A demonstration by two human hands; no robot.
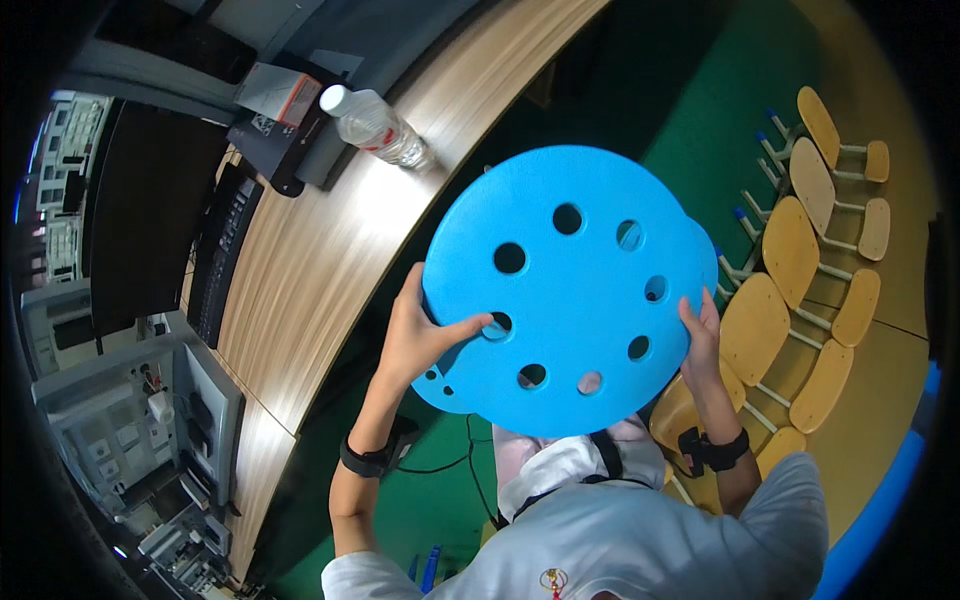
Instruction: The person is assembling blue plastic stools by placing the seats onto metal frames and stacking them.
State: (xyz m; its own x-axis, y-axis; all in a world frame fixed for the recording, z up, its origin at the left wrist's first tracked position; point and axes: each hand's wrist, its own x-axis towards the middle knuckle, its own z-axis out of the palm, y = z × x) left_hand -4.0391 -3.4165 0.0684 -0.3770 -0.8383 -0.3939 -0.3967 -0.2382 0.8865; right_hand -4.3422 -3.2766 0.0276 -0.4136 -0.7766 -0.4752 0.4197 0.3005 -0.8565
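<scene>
A large round blue plastic disc [580, 290] with a ring of several holes is held up before my body. My left hand [418, 338] grips its left edge, the thumb lying on top beside one hole and the fingers hidden underneath. On the opposite edge my right hand [704, 338] closes round the rim, with its thumb on the upper face. Another blue part shows from behind the disc at lower left and upper right; whether it is joined to the disc I cannot tell. Dark bands circle both wrists.
Left of me runs a wood-grain desk [320, 270] bearing a clear water bottle [378, 128], a small box [280, 95], a black keyboard [225, 260] and a dark monitor [150, 210]. Several wooden-seated chairs [790, 250] line the right. A black cable [470, 450] lies on the green floor.
</scene>
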